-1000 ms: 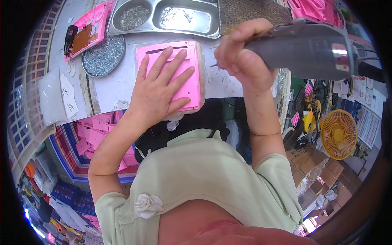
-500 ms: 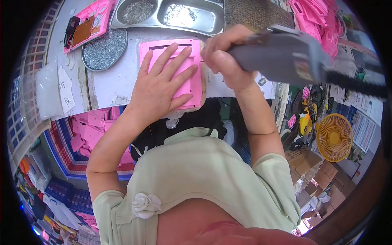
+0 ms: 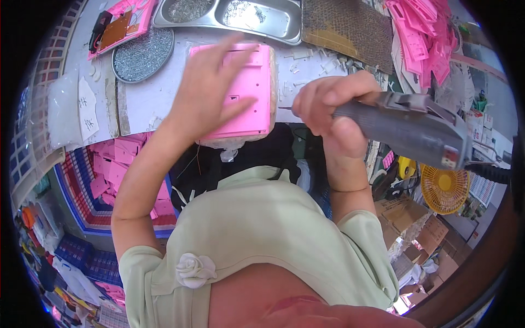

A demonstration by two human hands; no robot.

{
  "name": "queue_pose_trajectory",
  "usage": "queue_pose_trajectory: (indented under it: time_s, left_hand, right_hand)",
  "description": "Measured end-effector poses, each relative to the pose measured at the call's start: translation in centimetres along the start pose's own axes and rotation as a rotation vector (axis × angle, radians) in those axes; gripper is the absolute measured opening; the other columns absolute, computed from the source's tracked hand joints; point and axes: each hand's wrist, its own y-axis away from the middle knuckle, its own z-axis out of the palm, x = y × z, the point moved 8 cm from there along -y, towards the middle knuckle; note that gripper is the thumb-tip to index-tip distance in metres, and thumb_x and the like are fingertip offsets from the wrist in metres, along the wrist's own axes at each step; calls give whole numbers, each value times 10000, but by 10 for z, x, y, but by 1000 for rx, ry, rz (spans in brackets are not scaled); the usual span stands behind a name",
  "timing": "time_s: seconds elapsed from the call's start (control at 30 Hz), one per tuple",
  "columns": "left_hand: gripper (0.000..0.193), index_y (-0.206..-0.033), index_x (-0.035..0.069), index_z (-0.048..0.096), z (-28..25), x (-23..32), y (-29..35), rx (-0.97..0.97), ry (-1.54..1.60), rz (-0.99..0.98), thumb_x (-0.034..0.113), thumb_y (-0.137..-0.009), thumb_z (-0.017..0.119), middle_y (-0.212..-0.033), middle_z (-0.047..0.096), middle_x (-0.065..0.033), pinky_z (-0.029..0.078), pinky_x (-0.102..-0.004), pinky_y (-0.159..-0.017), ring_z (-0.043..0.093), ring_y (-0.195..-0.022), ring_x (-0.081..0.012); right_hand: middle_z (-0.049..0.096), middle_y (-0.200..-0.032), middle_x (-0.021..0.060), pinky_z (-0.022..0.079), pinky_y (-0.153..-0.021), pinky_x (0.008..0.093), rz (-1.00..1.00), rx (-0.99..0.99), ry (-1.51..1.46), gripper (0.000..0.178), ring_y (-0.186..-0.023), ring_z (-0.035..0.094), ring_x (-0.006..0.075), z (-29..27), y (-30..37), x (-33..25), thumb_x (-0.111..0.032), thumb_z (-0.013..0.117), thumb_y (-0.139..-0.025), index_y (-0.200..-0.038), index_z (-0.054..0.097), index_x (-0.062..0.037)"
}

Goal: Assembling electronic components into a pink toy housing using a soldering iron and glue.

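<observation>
A flat pink plastic panel [image 3: 249,109] lies on a pale block at the table's near edge, with small holes and a slot in its face. Over its left side is my left hand [image 3: 206,90], fingers spread and blurred; whether it touches the panel I cannot tell. My right hand [image 3: 339,106] is wrapped round the grey body of an electric screwdriver [image 3: 404,128], off the panel's right side. The thin bit points left toward the panel's edge, apart from it. A dark cord leaves the tool's rear end.
Beyond the panel stand a metal tray [image 3: 290,24] and a round dish of screws [image 3: 143,54]. A pink housing with a brown board [image 3: 117,33] sits far left. Pink parts [image 3: 418,38] pile far right. A crate [image 3: 82,213] of pink pieces is below left; a yellow fan [image 3: 445,188] stands right.
My right hand has moved the screwdriver right and nearer to me, away from the panel. My left hand has shifted left and lifted or slid, uncovering more of the panel.
</observation>
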Motion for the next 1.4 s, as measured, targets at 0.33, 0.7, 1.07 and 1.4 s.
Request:
queue_pose_trajectory:
  time_s: [0.33, 0.7, 1.07, 1.4]
  left_hand:
    - [351, -1241, -9, 597, -125, -112, 202, 1006, 358, -361, 166, -956, 700, -1321, 606, -172, 509, -425, -1010, 609, -1205, -279]
    - [331, -1296, 25, 596, -37, -136, 421, 1093, 673, -1464, 212, -1023, 613, -1152, 669, -87, 559, -383, -892, 646, -1063, -222]
    - [224, -959, 38, 657, -106, -144, 1, 344, -456, -220, 173, -829, 781, -1070, 631, -129, 476, -451, -909, 588, -1034, -332]
    - [225, -1036, 1, 660, -195, -128, 38, 578, 204, -357, 42, -815, 670, -1036, 675, -135, 552, -365, -801, 671, -864, -267]
  right_hand:
    - [491, -602, -11, 434, -539, 341, -225, -128, -164, 380, -510, 492, 144, -15, -21, -51, -308, 750, -925, -1085, 507, -63]
    - [488, -615, -7, 401, -521, 302, -140, -95, -196, 389, -517, 471, 119, 3, -50, -11, -283, 725, -919, -1121, 495, -43]
    - [641, -1003, 137, 501, -846, 351, -129, 246, 134, 743, -888, 610, 186, -30, -51, -30, -118, 762, -850, -1486, 402, 17]
    - [691, -1065, 173, 562, -848, 348, -2, 208, -71, 311, -904, 690, 221, -25, -2, 31, -27, 552, -966, -1260, 586, 65]
